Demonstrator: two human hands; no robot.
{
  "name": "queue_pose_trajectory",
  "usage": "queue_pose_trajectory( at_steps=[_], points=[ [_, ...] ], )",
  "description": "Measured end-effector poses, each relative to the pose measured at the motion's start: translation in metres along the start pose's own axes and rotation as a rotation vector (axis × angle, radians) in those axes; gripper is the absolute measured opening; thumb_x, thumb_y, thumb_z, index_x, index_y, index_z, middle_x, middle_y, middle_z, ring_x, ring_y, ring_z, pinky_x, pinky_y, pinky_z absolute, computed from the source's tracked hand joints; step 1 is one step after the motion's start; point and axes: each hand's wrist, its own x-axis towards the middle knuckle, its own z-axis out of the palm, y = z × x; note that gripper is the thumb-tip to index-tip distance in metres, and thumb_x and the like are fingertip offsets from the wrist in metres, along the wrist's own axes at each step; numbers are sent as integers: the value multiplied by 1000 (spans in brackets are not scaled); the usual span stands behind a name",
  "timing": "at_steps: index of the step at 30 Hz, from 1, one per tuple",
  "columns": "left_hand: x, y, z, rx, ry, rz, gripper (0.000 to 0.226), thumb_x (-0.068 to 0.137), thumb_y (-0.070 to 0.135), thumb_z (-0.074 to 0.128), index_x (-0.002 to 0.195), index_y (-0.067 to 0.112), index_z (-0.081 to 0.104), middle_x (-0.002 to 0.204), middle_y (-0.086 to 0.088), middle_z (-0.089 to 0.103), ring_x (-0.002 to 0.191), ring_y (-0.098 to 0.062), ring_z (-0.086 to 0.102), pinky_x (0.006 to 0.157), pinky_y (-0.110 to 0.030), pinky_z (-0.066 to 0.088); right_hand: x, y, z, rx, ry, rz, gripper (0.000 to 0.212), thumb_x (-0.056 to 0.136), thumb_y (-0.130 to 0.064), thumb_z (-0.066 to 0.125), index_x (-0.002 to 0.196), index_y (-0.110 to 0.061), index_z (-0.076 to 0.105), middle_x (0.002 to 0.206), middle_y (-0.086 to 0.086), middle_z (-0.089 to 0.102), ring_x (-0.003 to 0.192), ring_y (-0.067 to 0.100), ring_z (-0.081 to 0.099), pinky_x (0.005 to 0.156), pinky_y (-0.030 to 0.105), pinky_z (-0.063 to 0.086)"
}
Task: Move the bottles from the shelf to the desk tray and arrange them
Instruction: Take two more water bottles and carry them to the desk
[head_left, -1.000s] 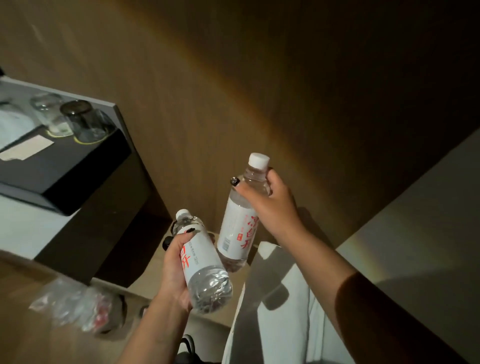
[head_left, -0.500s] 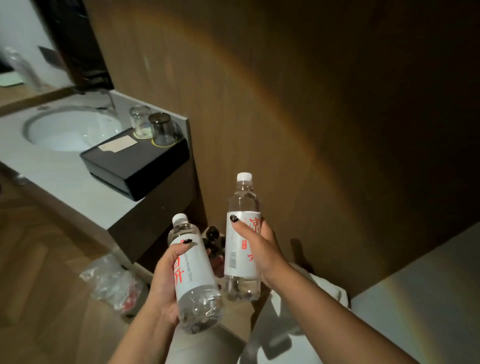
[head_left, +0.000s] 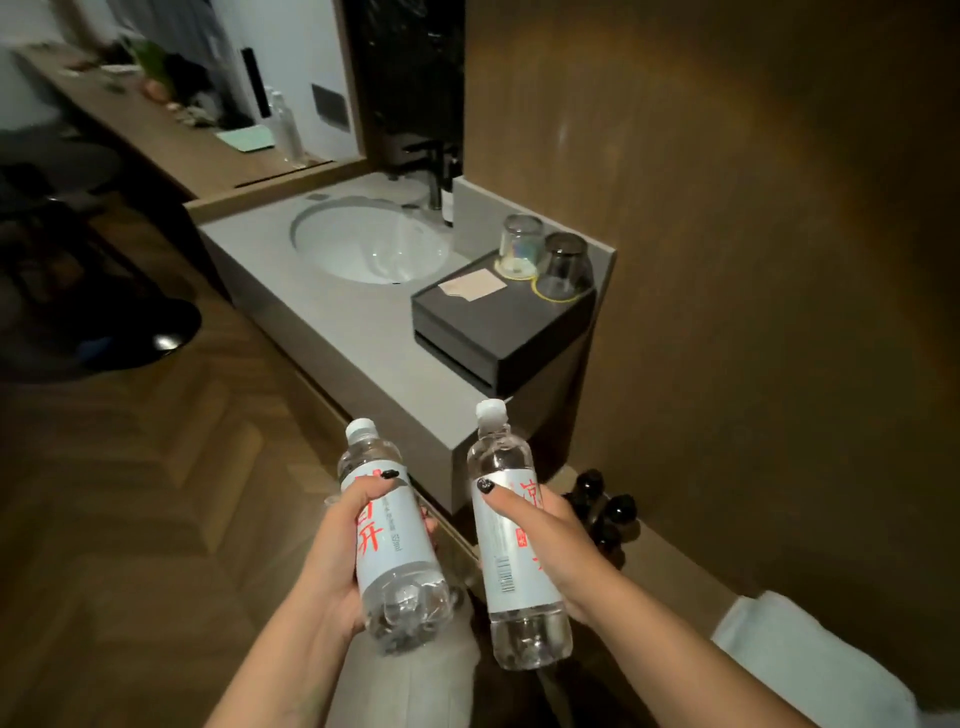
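Observation:
My left hand (head_left: 337, 551) grips a clear water bottle (head_left: 392, 540) with a white cap and a white label with red characters, tilted with its base toward me. My right hand (head_left: 545, 540) grips a second such bottle (head_left: 514, 556), held nearly upright beside the first. Both bottles hang in the air low in the view, in front of the grey vanity counter (head_left: 363, 338). A long wooden desk (head_left: 171, 135) runs along the far left wall, with another clear bottle (head_left: 287, 127) standing on it. I cannot make out a tray on that desk.
A white sink (head_left: 369, 244) is set in the counter, with a dark faucet (head_left: 434, 171) behind. A black box (head_left: 498, 322) carries two upturned glasses (head_left: 543, 257). Dark bottle tops (head_left: 602, 504) sit low by the wooden wall. A chair base (head_left: 130, 332) stands on the floor at left.
The view has swung up and left, bringing the sink and desk into sight. Both hands still hold their bottles and have drawn level with each other.

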Motion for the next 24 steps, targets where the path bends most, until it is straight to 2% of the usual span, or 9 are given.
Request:
queue_pose_trajectory(
  at_steps=[3,6,14,18,22,24],
  points=[
    [-9,39,-29,25,40,45,38,61,24,70,90,4,55,70,-15,59,56,-27,62,60,-35,55,24,-1,57,-13,-22,8,47,69,-39,75,106,-12,62,90,18,69,82,35,68,81,51,55],
    [-21,75,-55,-22,53,25,22,75,23,63,83,5,54,64,-15,57,51,-26,59,53,-34,55,46,-2,108,-5,-51,29,38,80,-32,72,108,-10,61,89,17,69,79,34,68,78,47,56],
    [-23,149,-126,-8,151,94,45,64,26,72,100,9,53,74,-15,60,64,-26,61,65,-37,54,97,-16,208,-53,-205,72,27,85,-34,66,106,-17,62,81,7,71,72,21,71,66,32,55],
    [-13,181,-146,-51,164,122,40,67,24,71,99,7,53,73,-15,60,64,-26,60,63,-36,54,131,-26,243,-101,-236,75,32,81,-37,68,106,-18,62,81,7,72,73,24,71,69,36,55],
    [7,221,-158,-70,184,135,34,69,22,69,95,6,53,73,-16,58,63,-26,59,64,-36,53,173,-40,275,-130,-269,89,34,77,-40,71,101,-17,65,83,11,73,79,31,71,84,49,56],
    [21,244,-161,-68,203,137,35,68,23,70,96,7,54,73,-15,58,63,-27,59,64,-36,54,198,-50,290,-142,-284,86,37,74,-42,72,100,-16,65,82,12,72,78,31,70,86,53,54]
  ],
)
